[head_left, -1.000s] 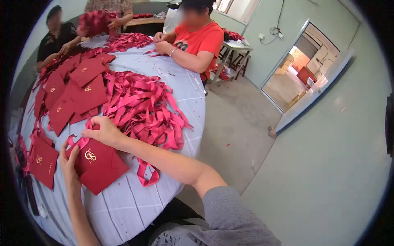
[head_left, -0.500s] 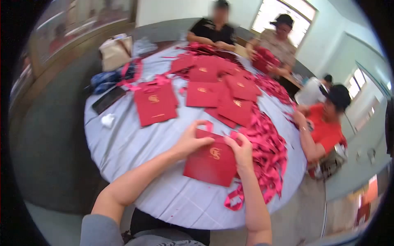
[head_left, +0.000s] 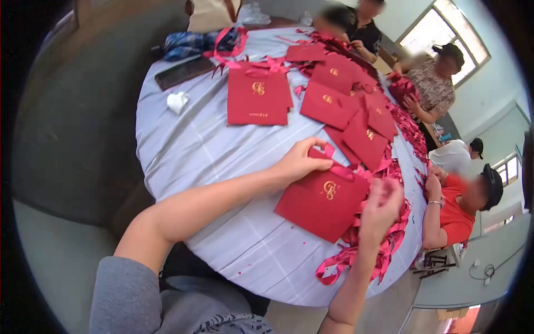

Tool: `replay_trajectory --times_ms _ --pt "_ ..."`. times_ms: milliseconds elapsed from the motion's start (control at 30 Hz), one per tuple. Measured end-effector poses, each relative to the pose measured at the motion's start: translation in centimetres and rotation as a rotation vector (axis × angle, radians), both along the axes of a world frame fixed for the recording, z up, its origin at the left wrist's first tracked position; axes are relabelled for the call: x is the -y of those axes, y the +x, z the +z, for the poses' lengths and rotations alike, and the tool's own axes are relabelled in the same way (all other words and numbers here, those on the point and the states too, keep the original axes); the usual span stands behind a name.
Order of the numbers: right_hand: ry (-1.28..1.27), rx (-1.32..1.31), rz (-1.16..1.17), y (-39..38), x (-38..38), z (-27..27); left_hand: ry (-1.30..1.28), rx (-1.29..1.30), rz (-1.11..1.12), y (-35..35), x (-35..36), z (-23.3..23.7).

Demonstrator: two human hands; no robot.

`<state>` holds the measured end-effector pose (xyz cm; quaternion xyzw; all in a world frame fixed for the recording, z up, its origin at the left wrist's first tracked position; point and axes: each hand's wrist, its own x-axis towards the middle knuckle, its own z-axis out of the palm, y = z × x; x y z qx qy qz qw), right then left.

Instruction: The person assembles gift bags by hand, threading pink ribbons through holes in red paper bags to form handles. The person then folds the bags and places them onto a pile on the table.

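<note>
A red paper gift bag [head_left: 317, 203] with a gold logo lies slanted on the table in front of me. My left hand [head_left: 306, 160] pinches its top edge, where a pink ribbon [head_left: 340, 171] runs across. Beside the bag's right edge, my right hand [head_left: 382, 207] is off the paper, over the heap of pink ribbons [head_left: 384, 253]. Motion smears its curled fingers, so whether they hold anything cannot be made out.
More red bags [head_left: 258, 94] lie stacked at the back left and in a pile [head_left: 334, 103] further right. A phone [head_left: 184, 72], a crumpled white tissue [head_left: 177, 102] and a folded umbrella [head_left: 192, 44] are on the white tablecloth [head_left: 222, 161]. Several people work around the table.
My right hand has let go of the bag's top and moved right. The left still pinches the top edge. The head view has shifted and tilted.
</note>
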<state>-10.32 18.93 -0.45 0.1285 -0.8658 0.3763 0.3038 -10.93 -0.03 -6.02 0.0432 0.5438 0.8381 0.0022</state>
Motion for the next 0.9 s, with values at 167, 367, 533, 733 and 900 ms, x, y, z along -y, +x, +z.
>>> replay_trajectory --times_ms 167,367,533,733,900 --pt "-0.221 -0.357 0.320 5.3 1.9 2.3 0.016 0.009 0.000 0.1 0.3 0.2" --pt "0.075 -0.464 0.618 6.7 2.3 1.8 0.015 0.063 0.025 -0.5 0.2 -0.6" --pt "0.145 -0.453 0.664 6.1 3.7 0.1 0.020 0.034 0.039 -0.7 0.1 -0.8" --pt "0.118 -0.447 0.528 4.5 3.0 0.1 0.017 0.020 0.047 -0.6 0.0 -1.0" --pt "0.016 -0.425 0.310 3.4 1.5 1.9 0.011 0.025 0.057 -0.4 -0.1 -0.5"
